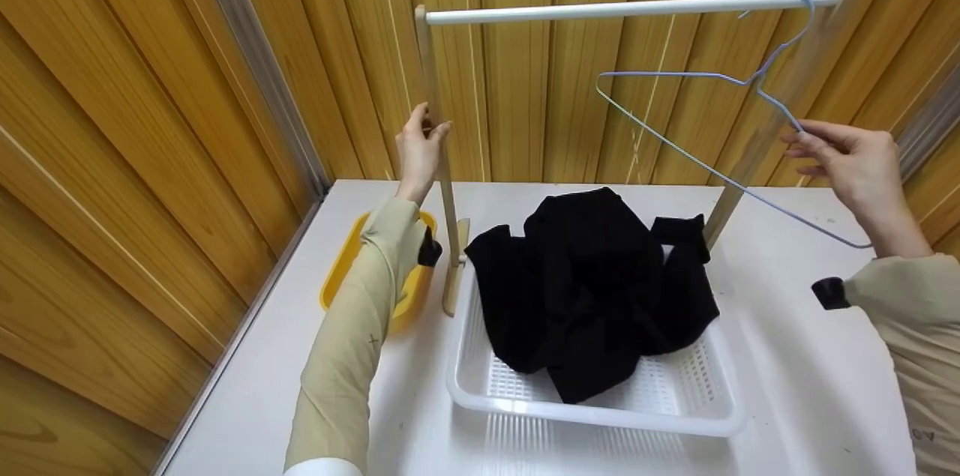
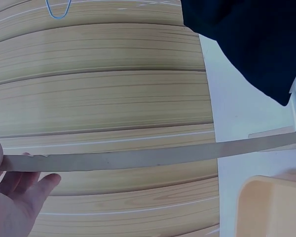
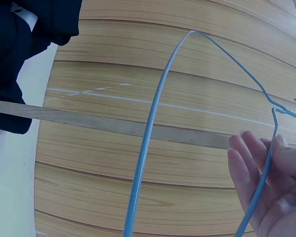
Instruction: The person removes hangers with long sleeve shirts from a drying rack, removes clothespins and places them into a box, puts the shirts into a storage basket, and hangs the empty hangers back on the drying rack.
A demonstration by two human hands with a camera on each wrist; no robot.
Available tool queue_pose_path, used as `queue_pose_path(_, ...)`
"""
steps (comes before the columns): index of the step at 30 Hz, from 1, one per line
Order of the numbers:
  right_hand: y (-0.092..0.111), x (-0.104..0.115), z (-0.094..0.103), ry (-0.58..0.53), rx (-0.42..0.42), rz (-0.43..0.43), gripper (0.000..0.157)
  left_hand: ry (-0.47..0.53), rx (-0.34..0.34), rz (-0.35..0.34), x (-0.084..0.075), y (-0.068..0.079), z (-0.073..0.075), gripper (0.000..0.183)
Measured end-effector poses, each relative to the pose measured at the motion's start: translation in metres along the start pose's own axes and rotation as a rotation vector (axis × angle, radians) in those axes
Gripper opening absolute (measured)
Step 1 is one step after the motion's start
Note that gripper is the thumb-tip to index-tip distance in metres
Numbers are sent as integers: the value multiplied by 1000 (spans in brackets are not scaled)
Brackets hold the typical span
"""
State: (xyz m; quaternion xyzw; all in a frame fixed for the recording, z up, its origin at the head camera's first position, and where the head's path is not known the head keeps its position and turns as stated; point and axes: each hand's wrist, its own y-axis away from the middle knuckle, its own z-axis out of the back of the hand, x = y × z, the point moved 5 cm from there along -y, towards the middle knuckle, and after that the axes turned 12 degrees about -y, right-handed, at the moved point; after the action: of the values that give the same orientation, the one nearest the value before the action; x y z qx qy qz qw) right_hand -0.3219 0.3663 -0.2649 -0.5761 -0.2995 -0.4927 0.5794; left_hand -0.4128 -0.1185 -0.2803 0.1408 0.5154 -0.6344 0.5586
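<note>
At the right, my right hand (image 1: 862, 165) pinches the shoulder of a blue wire clothes hanger (image 1: 667, 74) between thumb and fingers. The hanger's hook curves over the white rod (image 1: 600, 9) of a clothes rack, near its right end. No garment is on the hanger. My left hand (image 1: 421, 150) holds the rack's left wooden post (image 1: 448, 206) at mid-height; in the left wrist view the post (image 2: 138, 159) passes between the fingers and the thumb. Below the rod, a black garment (image 1: 585, 273) lies heaped in a white plastic basket (image 1: 592, 416).
A yellow bin (image 1: 332, 281) stands on the white table (image 1: 412, 401) left of the rack, partly behind my left sleeve. The rack's right post (image 1: 724, 217) rises behind the hanger. Wood-patterned walls (image 1: 517, 101) close off the back and the left side.
</note>
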Motion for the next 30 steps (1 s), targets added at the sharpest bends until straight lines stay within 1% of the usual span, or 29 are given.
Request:
queue_pose_path(3,2,3,0,34,-13,24,42,4,10,13,0,1,1,34)
queue_pose_path(5,4,6,1,62,-26,50,42,11,28,34,1,1,1,37)
queue_pose_path(6,4,8,1,94,-34,67,42,15,38,43,1,1,2,39)
queue_pose_path(9,6,14,1,179,-79,119,40,32,74,64,0,2,2,48)
queue_pose_path(12,7,22,1,251,-143,190,36,11,95,61,-2,4,3,58)
queue_pose_path(14,10,28,-1,284,-194,288,32,-21,91,57,-3,6,4,62)
queue_pose_path(16,14,35,-5,314,-237,405,28,-66,62,48,-6,10,6,64)
queue_pose_path(19,22,46,-14,364,-272,593,26,-121,-17,34,-11,17,9,60)
queue_pose_path(20,25,49,-18,375,-270,638,26,-133,-50,23,-13,20,10,58)
queue_pose_path(22,29,54,-25,369,-256,702,26,-155,-106,0,-18,27,11,53)
queue_pose_path(23,31,57,-29,363,-245,729,26,-161,-131,-16,-21,30,11,50)
queue_pose_path(25,35,59,-38,345,-214,765,27,-173,-162,-55,-27,37,9,46)
queue_pose_path(27,39,59,-47,323,-182,793,28,-177,-167,-100,-33,44,5,43)
queue_pose_path(30,45,57,-64,315,-87,809,31,-203,-144,-162,-41,54,-3,40)
